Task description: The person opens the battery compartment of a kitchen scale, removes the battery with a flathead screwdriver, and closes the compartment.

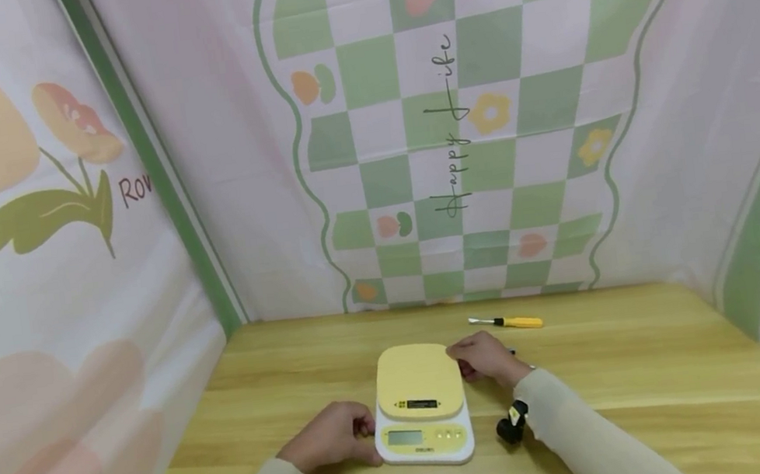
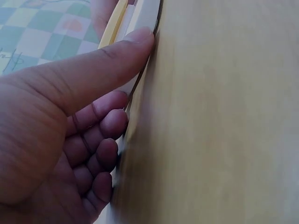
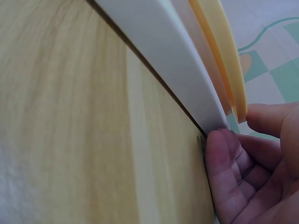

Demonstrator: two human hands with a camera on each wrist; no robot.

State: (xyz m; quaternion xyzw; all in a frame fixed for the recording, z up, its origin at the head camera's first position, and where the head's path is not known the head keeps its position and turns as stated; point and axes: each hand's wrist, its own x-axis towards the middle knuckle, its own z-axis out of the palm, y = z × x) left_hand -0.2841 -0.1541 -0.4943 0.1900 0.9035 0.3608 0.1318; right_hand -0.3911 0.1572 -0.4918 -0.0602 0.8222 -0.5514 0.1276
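Observation:
A kitchen scale (image 1: 421, 429) with a white base and a yellow weighing plate (image 1: 419, 377) lies flat on the wooden table. Its display looks blank. My left hand (image 1: 335, 435) grips the base's left edge near the front; the left wrist view shows the thumb (image 2: 112, 58) along the side and the other fingers curled beneath it. At the far right corner, my right hand (image 1: 484, 356) holds the scale. Seen from the right wrist, one digit touches the plate's yellow rim (image 3: 229, 60) while curled fingertips (image 3: 218, 149) meet the white base.
Behind my right hand lies a screwdriver (image 1: 522, 322) with a yellow handle. A small dark-tipped thing (image 1: 511, 351) shows partly from behind that hand. Patterned cloth (image 1: 454, 268) hangs along the back edge of the table (image 1: 637, 395), and more cloth hangs at both sides.

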